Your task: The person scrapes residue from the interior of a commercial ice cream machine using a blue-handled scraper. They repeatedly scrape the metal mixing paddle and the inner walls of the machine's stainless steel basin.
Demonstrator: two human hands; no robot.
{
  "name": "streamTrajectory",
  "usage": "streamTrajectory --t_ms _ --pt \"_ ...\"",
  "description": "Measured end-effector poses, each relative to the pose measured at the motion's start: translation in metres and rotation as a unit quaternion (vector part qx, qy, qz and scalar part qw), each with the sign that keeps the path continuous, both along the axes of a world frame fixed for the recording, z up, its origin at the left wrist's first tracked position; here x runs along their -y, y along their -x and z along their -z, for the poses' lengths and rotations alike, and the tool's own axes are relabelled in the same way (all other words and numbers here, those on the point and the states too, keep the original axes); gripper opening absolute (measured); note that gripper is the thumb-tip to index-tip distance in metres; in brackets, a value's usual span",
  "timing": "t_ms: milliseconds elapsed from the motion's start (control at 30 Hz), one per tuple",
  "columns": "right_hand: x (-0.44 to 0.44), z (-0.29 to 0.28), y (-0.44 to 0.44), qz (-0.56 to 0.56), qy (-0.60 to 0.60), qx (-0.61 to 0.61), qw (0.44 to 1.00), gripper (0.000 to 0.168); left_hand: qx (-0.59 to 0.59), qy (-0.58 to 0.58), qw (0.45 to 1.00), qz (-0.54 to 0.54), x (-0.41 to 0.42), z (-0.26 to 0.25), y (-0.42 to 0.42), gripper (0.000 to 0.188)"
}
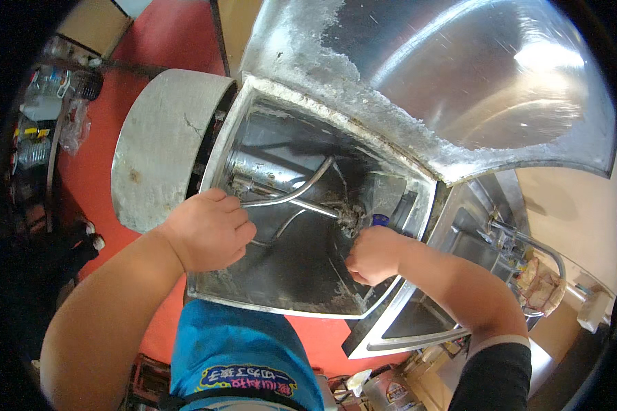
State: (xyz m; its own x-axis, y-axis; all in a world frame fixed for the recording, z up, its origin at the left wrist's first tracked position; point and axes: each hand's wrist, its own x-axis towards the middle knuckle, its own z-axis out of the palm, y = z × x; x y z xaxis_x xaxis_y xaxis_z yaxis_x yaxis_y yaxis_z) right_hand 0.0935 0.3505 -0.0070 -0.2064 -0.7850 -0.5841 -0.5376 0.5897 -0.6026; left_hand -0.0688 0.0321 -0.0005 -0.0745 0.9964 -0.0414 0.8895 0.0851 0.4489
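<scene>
An open metal dough mixer trough (pixel 288 287) lies before me, with a curved metal stirring bar (pixel 308 187) and a straight shaft inside. Grey residue (pixel 350 218) clumps at the shaft's right end. My left hand (pixel 211 231) lies over the trough's left rim with its fingers curled inward, beside the stirring bar; what its fingertips grip is hidden. Inside the right part of the trough, my right hand (pixel 375 254) is closed around a scraper with a blue handle (pixel 380 220). Its flat, pale blade (pixel 386 192) points towards the far wall.
The raised metal lid (pixel 442 77), crusted along its edge, stands behind the trough. A rounded metal housing (pixel 159 149) adjoins the left side. To the right is a metal sink (pixel 473 236) with a tap (pixel 534 239). Plastic bottles (pixel 46 87) sit on a rack at the far left.
</scene>
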Motion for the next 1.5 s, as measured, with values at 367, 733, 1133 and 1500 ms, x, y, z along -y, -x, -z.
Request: streamTrajectory --t_ms 367,733,1133,1500 --pt "0.006 0.022 0.055 0.571 0.171 -0.134 0.792 0.031 0.012 -0.033 0.999 -0.008 0.002 0.004 0.001 0.015" --pt "0.001 0.079 0.062 0.607 0.022 -0.060 0.792 0.033 0.021 -0.012 1.000 0.002 0.001 0.002 0.004 0.016" --pt "-0.018 0.085 0.063 0.676 0.066 -0.119 0.725 0.034 0.014 -0.047 0.999 -0.020 0.002 0.004 0.002 0.014" --pt "-0.007 0.087 0.061 0.622 0.021 -0.098 0.777 0.033 0.017 -0.048 0.999 -0.020 0.001 0.002 0.002 0.015"
